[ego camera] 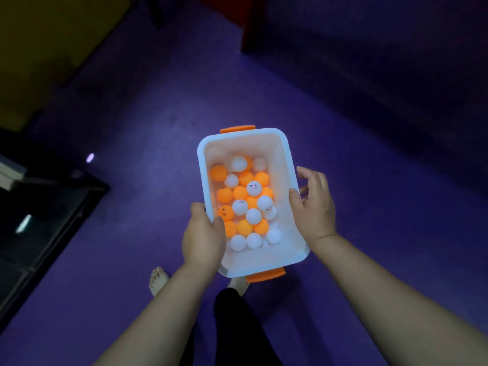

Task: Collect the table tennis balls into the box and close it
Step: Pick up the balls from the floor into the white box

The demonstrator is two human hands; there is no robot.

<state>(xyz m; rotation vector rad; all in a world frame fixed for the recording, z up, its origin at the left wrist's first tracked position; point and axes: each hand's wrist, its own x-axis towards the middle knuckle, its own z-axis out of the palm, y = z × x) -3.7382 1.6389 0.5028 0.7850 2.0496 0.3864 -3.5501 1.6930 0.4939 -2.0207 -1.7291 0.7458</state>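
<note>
Table tennis balls (253,188), some orange and some white, sit in a pile inside the white box (287,154). A few white ones have little drawings on them. The box is open at the top and is held up in the air. It has an orange clip (237,128) at its far end and another orange clip (266,276) at its near end.

The left hand (203,233) grips the left edge of the box, with its thumb (218,224) hooked over the edge and the other fingers curled round the outside. The right hand (314,207) is at the right edge of the box. Its thumb (294,198) touches the edge, and its fingers (307,175) are spread loosely beside the wall.

Under the box is a purple floor (132,128). Just below the near end of the box are two bare feet (158,280) and a black trouser leg (237,326). Well to the left of the box stands a dark, shiny table (52,202).
</note>
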